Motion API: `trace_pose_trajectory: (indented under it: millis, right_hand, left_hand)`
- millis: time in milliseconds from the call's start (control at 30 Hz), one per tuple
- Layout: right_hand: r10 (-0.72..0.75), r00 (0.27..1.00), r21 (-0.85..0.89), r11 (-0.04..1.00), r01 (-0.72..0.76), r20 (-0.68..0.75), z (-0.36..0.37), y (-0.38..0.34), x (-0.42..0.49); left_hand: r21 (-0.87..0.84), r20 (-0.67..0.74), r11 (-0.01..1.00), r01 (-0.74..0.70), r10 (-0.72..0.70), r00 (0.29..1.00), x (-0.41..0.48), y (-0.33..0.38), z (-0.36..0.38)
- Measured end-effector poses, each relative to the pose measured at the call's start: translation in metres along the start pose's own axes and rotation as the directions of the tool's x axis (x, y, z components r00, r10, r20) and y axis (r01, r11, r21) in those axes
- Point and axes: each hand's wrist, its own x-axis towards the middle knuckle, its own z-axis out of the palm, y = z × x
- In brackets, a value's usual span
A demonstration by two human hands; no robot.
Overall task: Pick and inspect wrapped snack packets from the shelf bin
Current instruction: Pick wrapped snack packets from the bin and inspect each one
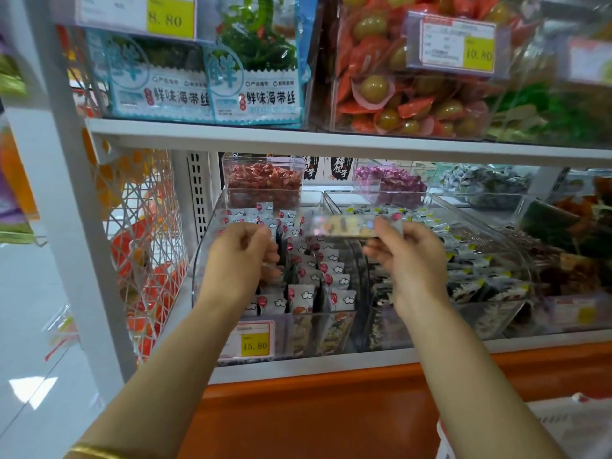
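Holding a packet (pixel 344 226) up: right hand (pixel 410 260) pinches its right end between thumb and fingers, above the edge where two clear bins meet. Packet blurred, with a pale wrapper and coloured spots. Left hand (pixel 241 256) is over the left bin (pixel 202 260), fingers curled down among white packets (pixel 334 270); cannot tell if it grips one. Tag (pixel 253 342) on the bin front reads 15.80.

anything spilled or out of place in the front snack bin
Nothing stands out. The packets in the clear bin stand in tidy rows, none spilled; the only one out is the held packet, pinched by the right hand.
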Motion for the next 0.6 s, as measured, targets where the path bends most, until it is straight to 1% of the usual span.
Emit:
trace_pose_trajectory:
  millis: [33, 67, 133, 200, 267, 300, 367, 400, 433, 467, 500, 600]
  right_hand:
    - [0.007, 0.999, 0.022, 1.0, -0.005, -0.053, -0.001, -0.001, 0.006]
    - [0.012, 0.997, 0.034, 0.999, -0.01, -0.075, -0.001, 0.0, 0.011]
    - [0.026, 0.996, 0.056, 0.998, -0.021, -0.08, 0.001, 0.005, 0.018]
    - [0.033, 0.997, 0.081, 0.996, -0.028, -0.071, 0.005, 0.008, 0.023]
    - [0.04, 0.996, 0.098, 0.995, -0.033, -0.079, 0.008, 0.012, 0.027]
    - [0.046, 0.996, 0.105, 0.994, -0.037, -0.083, 0.009, 0.014, 0.029]
    - [0.052, 0.995, 0.119, 0.992, -0.041, -0.087, 0.01, 0.017, 0.032]
    - [0.051, 0.995, 0.122, 0.992, -0.04, -0.086, 0.01, 0.018, 0.033]
    - [0.044, 0.995, 0.116, 0.993, -0.034, -0.084, 0.01, 0.018, 0.033]
    - [0.035, 0.996, 0.107, 0.994, -0.026, -0.082, 0.011, 0.019, 0.034]
    - [0.026, 0.997, 0.098, 0.995, -0.018, -0.08, 0.011, 0.019, 0.035]
    - [-0.002, 0.997, 0.06, 0.998, 0.006, -0.071, 0.011, 0.019, 0.036]
  left_hand:
    - [0.059, -0.005, 0.998, -0.03, 0.031, 1.0, 0.003, 0.001, 0.0]
    - [0.137, -0.005, 0.988, -0.066, 0.067, 0.998, 0.007, 0.002, 0.0]
    - [0.309, 0.028, 0.939, -0.15, 0.149, 0.988, 0.017, 0.003, 0.004]
    - [0.474, 0.138, 0.848, -0.235, 0.192, 0.972, 0.032, 0.002, 0.015]
    - [0.639, 0.278, 0.697, -0.324, 0.183, 0.943, 0.05, -0.002, 0.031]
    - [0.71, 0.336, 0.61, -0.351, 0.145, 0.931, 0.057, -0.004, 0.039]
    - [0.832, 0.43, 0.383, -0.401, 0.012, 0.903, 0.071, -0.014, 0.053]
    - [0.863, 0.462, 0.263, -0.432, -0.059, 0.885, 0.076, -0.021, 0.059]
    - [0.876, 0.474, 0.164, -0.454, -0.119, 0.872, 0.08, -0.026, 0.062]
    - [0.879, 0.476, 0.099, -0.466, -0.158, 0.865, 0.084, -0.032, 0.064]
    - [0.88, 0.474, 0.062, -0.471, -0.18, 0.862, 0.087, -0.036, 0.064]
    - [0.883, 0.461, 0.024, -0.468, -0.225, 0.858, 0.092, -0.041, 0.06]
